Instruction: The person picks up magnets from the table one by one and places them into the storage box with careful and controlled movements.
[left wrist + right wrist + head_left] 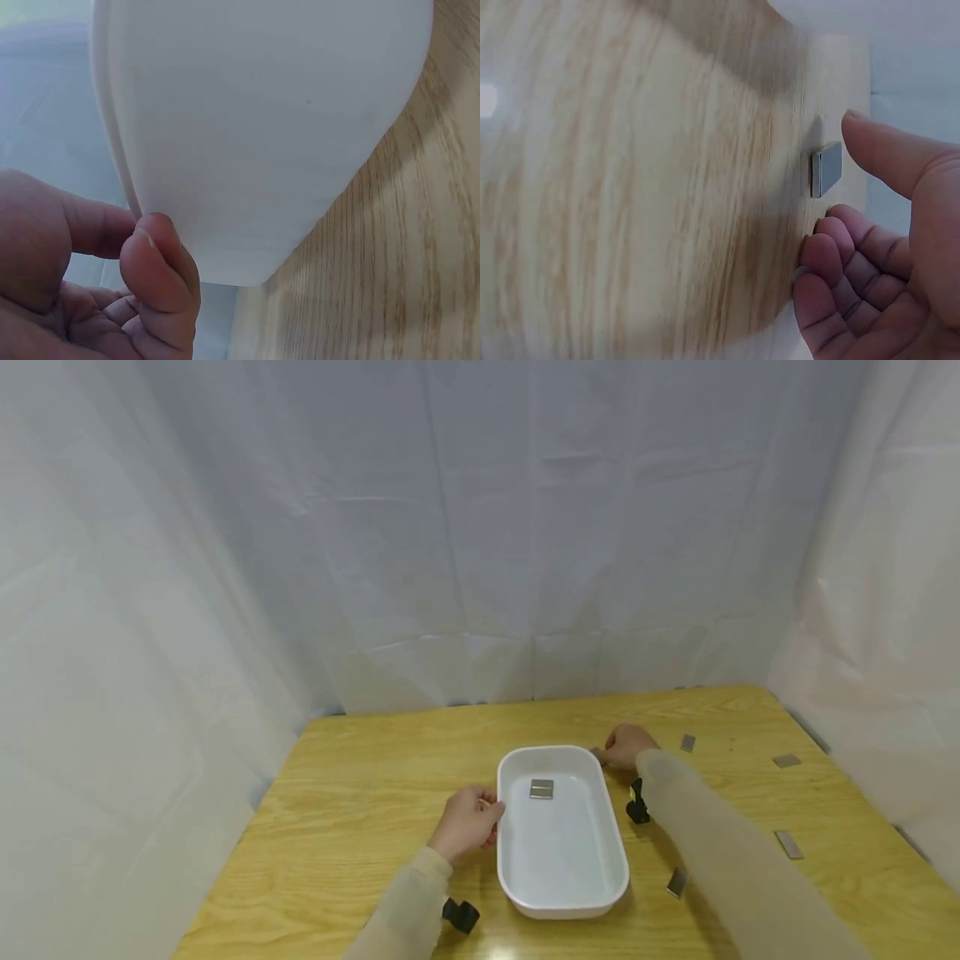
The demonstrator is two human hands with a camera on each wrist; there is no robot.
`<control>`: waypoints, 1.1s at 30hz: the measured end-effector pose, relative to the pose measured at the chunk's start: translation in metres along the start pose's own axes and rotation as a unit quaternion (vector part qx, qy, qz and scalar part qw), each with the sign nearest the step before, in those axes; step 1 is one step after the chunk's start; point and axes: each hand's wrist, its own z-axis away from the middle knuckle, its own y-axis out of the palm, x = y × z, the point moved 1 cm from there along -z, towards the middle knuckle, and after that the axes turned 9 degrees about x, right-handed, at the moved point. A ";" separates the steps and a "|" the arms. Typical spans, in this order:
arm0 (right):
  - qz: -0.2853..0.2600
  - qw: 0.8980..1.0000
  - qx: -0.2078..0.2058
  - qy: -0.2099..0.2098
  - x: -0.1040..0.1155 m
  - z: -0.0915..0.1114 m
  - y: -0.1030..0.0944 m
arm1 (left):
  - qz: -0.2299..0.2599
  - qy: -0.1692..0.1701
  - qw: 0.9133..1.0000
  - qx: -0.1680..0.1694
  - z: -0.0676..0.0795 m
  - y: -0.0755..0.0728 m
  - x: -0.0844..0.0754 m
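A white rectangular tray [562, 860] with rounded corners sits on the table, with small flat grey metal plates [542, 789] lying side by side in its far part. At the tray's left side, my left hand [467, 822] pinches the rim between thumb and finger; the left wrist view shows the tray wall [255, 135] close up. Beyond the tray's far right corner is my right hand [628, 747]. A thin rectangular metal plate [827, 169] lies on the table between its spread thumb [885, 150] and bent fingers [825, 270], with gaps visible on both sides.
More metal plates lie to the right: one at the back [687, 742], one at the far right [787, 761], one nearer [788, 844] and one by my right forearm [677, 882]. White sheeting [525, 568] hangs behind and beside the wooden table [337, 827].
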 end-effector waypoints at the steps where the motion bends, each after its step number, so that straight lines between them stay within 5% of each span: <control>1: 0.000 1.000 0.001 0.002 0.001 0.001 0.000 | -0.001 -0.001 1.000 0.000 0.000 0.000 0.000; 15: -0.021 0.999 0.025 0.011 0.008 0.011 0.002 | 0.004 -0.001 1.000 0.002 0.004 0.003 0.003; 22: 0.010 0.999 0.027 0.016 0.012 0.017 -0.001 | 0.000 0.009 1.000 0.001 0.007 0.004 0.003; 33: -0.026 0.999 0.037 0.010 0.005 0.008 -0.001 | 0.000 0.004 1.000 -0.001 0.006 0.005 0.003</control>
